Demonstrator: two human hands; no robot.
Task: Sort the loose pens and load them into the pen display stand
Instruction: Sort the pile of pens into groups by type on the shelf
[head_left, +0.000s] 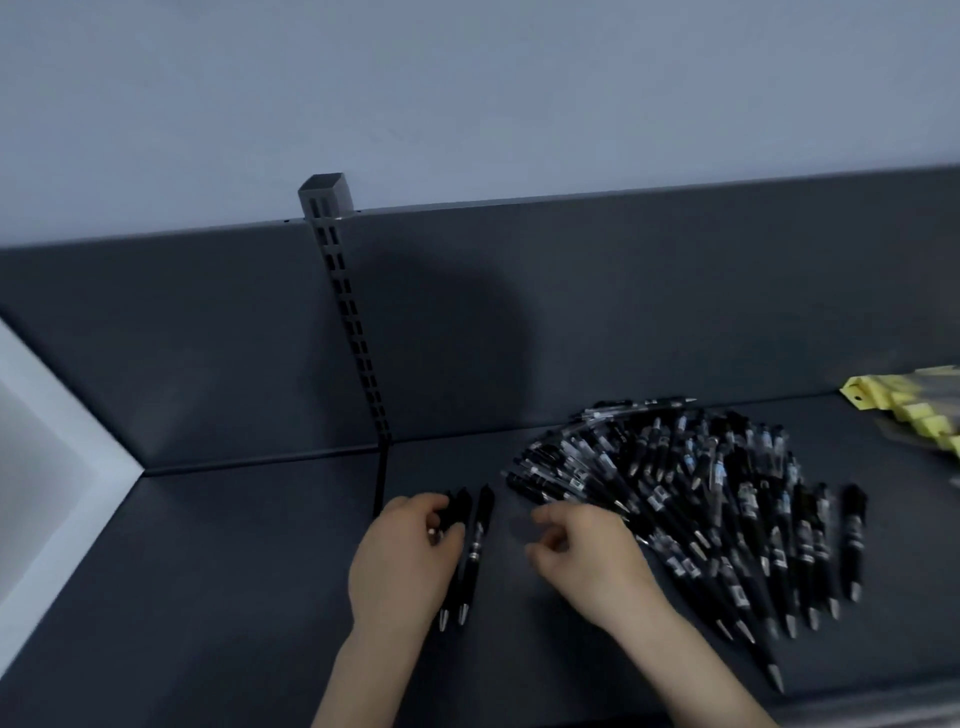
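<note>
A big fan-shaped pile of loose black pens (717, 499) lies on the dark shelf (218, 597), right of centre, tips pointing toward me. My left hand (405, 556) rests over a small group of black pens (470, 556) set apart to the left of the pile, its fingers curled on their upper ends. My right hand (582, 551) hovers at the pile's left edge with thumb and fingers curved and apart, nothing between them. No pen display stand is in view.
A slotted metal upright (345, 306) runs up the dark back panel behind my left hand. Yellow packaged items (914, 410) lie at the far right of the shelf. A white surface (47, 431) borders the shelf on the left.
</note>
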